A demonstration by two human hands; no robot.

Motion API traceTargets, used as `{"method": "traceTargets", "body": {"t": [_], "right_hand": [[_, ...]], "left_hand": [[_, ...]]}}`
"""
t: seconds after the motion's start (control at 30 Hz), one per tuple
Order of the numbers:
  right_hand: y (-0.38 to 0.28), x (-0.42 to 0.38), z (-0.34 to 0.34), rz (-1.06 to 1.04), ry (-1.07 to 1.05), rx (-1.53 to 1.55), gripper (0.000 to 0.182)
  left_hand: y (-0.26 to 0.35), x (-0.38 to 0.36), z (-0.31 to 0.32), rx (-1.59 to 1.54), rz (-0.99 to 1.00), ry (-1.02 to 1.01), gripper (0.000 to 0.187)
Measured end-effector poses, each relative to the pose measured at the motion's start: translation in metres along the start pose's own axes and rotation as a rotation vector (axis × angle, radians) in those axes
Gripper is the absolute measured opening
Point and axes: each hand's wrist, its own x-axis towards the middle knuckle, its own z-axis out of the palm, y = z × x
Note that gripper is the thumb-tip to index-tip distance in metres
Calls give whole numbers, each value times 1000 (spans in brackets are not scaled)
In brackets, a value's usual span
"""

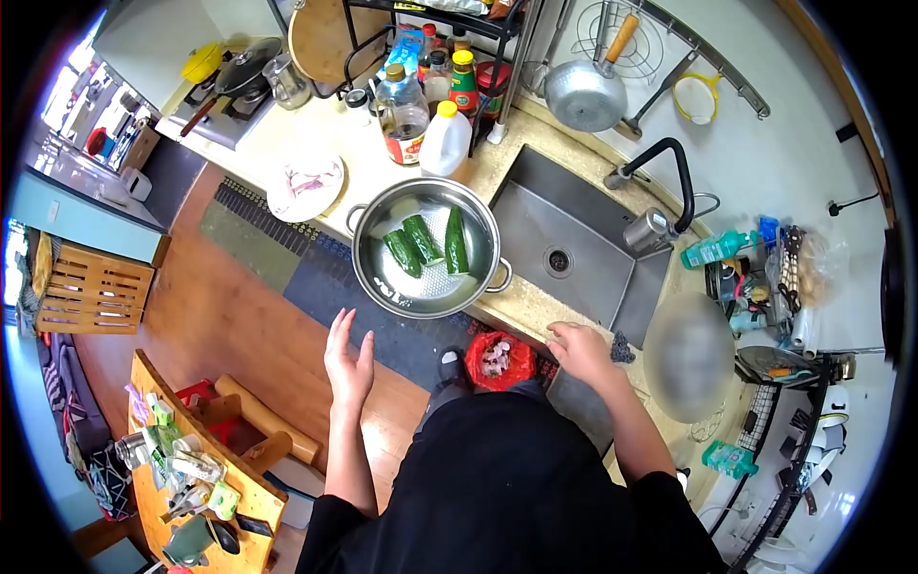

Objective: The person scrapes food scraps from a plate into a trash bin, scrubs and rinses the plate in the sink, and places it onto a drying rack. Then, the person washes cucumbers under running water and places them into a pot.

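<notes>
A wide two-handled steel pan [426, 302] sits at the counter's front edge, left of the sink. Three cucumber pieces [455, 239] lie inside it, two close together and one apart on the right. My left hand [349, 356] is raised below and left of the pan, fingers stretched out, touching nothing. Near the sink's front edge is my right hand [579, 350], its fingers spread and nothing visible in it. A white plate [329, 194] with pale pinkish strips on it stands left of the pan.
The steel sink [535, 220] with a black faucet [684, 182] lies right of the pan. Behind the pan stand a white jug [446, 143] and several bottles. A red-lined bin [516, 375] is on the floor by my feet. A wooden table [251, 483] holds clutter at lower left.
</notes>
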Motion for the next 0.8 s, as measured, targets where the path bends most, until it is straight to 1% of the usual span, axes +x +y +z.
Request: {"method": "traceTargets", "body": {"t": [0.07,0.13,0.17,0.23,0.3,0.33,0.37,0.4,0.47,0.53,0.57,0.6,0.63,0.67,0.77,0.8], "right_hand": [[-5,4,-2,-12,7,3,28],[-9,10,-3,-31,42,16,29],[-14,13,-7,-49,45,20,28],[-26,17,-16,-82,59,27,27],[-32,22,-15,-163,92,53,25],[-33,25,-15,-207,107,62,24],[-35,28,-17,-243,101,51,20],[-32,33,-19,-275,95,46,18],[-28,33,-18,-297,75,60,17],[-5,35,-27,-241,112,60,16],[10,33,-29,-211,121,76,18],[29,29,-27,-171,155,118,20],[47,24,-24,-142,184,164,22],[66,17,-25,-42,98,199,27],[142,7,-20,117,12,104,36],[170,14,-21,215,75,73,38]], "left_hand": [[12,10,6,-77,-42,-45,42],[22,27,19,-82,22,-66,43],[34,37,24,-118,3,-98,45],[35,57,45,-4,143,-138,49],[39,74,63,20,-18,-315,62],[40,78,68,71,21,-320,64],[44,80,74,121,55,-324,66],[53,81,75,141,131,-292,66],[70,69,74,129,126,-285,61],[88,57,85,61,201,-286,54],[106,51,95,43,205,-314,51],[120,43,107,-20,241,-380,49],[136,35,119,-58,214,-481,45],[150,29,134,-91,273,-539,43],[195,11,169,-103,362,-661,41],[209,4,177,-140,336,-700,43]]}}
